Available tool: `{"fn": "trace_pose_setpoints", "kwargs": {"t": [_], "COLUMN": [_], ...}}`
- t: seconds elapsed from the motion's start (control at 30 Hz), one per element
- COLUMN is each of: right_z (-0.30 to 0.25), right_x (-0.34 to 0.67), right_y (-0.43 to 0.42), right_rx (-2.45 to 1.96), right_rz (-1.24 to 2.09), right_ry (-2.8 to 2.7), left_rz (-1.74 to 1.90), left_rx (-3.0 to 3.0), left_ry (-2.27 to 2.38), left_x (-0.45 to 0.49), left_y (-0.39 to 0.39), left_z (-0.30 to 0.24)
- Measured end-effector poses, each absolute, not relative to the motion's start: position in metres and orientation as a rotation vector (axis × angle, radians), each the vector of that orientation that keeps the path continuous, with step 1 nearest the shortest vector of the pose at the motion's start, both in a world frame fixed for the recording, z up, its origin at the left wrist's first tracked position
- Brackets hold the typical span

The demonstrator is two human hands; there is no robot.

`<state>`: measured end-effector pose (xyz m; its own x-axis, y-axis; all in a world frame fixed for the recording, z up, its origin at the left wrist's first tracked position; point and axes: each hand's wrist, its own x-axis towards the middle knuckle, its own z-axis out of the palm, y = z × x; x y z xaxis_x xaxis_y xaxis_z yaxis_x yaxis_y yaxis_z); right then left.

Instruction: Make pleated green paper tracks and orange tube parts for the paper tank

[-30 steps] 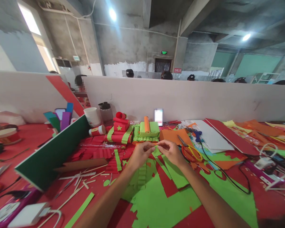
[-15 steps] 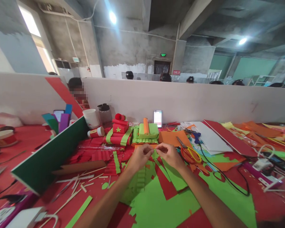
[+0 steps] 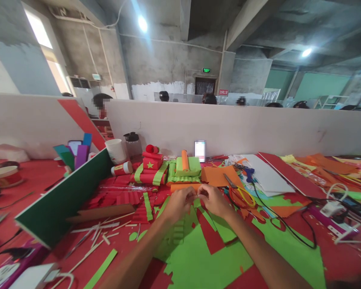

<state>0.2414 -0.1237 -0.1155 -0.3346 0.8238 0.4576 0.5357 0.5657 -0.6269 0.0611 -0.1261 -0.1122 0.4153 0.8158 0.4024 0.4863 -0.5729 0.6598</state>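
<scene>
My left hand and my right hand meet at the middle of the red table, fingertips pinched together on a small green paper piece between them. Under the hands lie sheets of light green paper and red paper scraps. Just beyond my fingers stand a green paper tank model with an orange roll on top and a red paper tank model with a yellow star.
Scissors with red and yellow handles lie right of my hands, next to a blue glue gun and its black cable. A dark green board leans at the left. A white cup, a bottle and a phone stand by the white partition.
My hands have drawn closer together and dropped slightly toward the table, fingertips now touching on the small green piece. The view has shifted a little.
</scene>
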Motion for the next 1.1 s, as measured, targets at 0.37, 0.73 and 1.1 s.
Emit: {"fn": "trace_pose_setpoints", "kwargs": {"t": [0.37, 0.73, 1.1], "right_z": [-0.108, -0.109, -0.113], "right_x": [0.243, 0.243, 0.244], "right_y": [-0.126, -0.125, -0.122], "right_rx": [-0.998, -0.967, -0.954], "right_rz": [0.718, 0.552, 0.785], "right_ry": [-1.91, -1.854, -1.829], "left_rz": [1.088, 1.096, 1.128], "left_rx": [2.193, 2.069, 2.011], "left_ry": [1.151, 1.05, 1.012], "left_x": [0.061, 0.064, 0.062], "left_y": [-0.122, -0.127, -0.119], "left_z": [-0.115, -0.11, -0.119]}}
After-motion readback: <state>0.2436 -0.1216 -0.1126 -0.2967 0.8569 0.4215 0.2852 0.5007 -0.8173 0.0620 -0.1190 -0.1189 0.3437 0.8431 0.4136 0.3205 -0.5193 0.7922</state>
